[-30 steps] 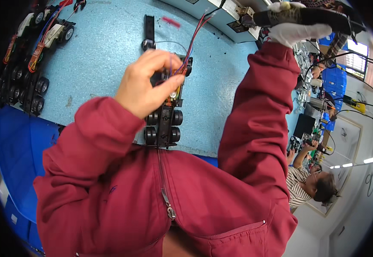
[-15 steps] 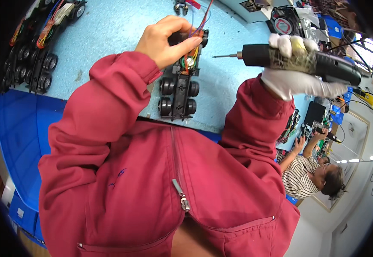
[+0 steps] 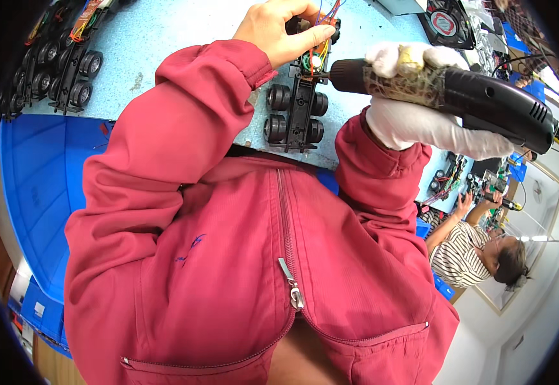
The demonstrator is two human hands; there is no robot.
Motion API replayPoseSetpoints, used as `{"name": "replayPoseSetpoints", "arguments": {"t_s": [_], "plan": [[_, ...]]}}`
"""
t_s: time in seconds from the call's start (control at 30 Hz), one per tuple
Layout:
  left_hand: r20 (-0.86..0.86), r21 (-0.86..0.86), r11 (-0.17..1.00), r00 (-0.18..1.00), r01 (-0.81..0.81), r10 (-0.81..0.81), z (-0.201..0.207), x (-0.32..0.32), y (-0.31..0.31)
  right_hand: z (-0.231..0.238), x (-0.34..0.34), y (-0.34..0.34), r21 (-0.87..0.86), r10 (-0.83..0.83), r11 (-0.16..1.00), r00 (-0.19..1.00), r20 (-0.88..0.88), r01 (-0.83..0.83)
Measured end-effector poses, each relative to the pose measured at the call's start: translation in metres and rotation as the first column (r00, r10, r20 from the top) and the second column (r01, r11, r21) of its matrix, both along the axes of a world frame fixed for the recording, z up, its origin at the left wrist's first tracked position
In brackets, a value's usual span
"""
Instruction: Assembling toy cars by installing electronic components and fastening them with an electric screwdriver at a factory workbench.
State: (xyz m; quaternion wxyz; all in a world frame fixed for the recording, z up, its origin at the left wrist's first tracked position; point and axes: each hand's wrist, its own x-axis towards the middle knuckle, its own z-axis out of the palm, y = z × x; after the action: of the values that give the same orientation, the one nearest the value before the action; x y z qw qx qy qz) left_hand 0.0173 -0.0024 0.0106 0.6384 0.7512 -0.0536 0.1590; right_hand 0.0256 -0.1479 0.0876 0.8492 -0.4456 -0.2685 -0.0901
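Note:
A black toy truck chassis [image 3: 301, 115] with several wheels, a circuit board and coloured wires lies on the pale blue tabletop. My bare left hand [image 3: 278, 31] grips its far end, thumb and fingers closed around the wired part. In a white glove, my right hand [image 3: 414, 122] is wrapped round a black electric screwdriver [image 3: 494, 99] with tape on its body. The screwdriver lies almost level, its bit pointing left and reaching the chassis near the circuit board. Whether the bit sits in a screw is too small to tell.
More wired chassis [image 3: 67, 77] stand at the table's far left. A blue bin [image 3: 42, 192] is below the left table edge. A black fan [image 3: 445, 24] stands at the back right. At right, a person in a striped top [image 3: 462, 256] works with a similar tool.
My right hand has brought the screwdriver leftward, so its bit now reaches the chassis. The view has shifted; my left hand keeps its grip on the chassis.

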Motion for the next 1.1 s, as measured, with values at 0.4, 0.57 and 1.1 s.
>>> {"name": "replayPoseSetpoints", "arguments": {"t_s": [0.4, 0.57, 1.1], "plan": [[0.076, 0.083, 0.996, 0.996, -0.041, 0.035, 0.002, -0.003, 0.000, 0.008, -0.003, 0.042, -0.375, -0.441, 0.818, 0.894, 0.076, 0.436], [0.184, 0.045, 0.989, 0.975, -0.138, 0.127, -0.016, -0.010, 0.001, 0.001, 0.002, 0.042, -0.247, -0.237, 0.944, 0.971, -0.041, 0.220], [-0.219, -0.773, 0.629, 0.895, 0.083, -0.388, -0.016, -0.031, 0.001, 0.039, 0.041, 0.022, -0.093, 0.432, 0.894, 0.898, -0.085, -0.439]]}}
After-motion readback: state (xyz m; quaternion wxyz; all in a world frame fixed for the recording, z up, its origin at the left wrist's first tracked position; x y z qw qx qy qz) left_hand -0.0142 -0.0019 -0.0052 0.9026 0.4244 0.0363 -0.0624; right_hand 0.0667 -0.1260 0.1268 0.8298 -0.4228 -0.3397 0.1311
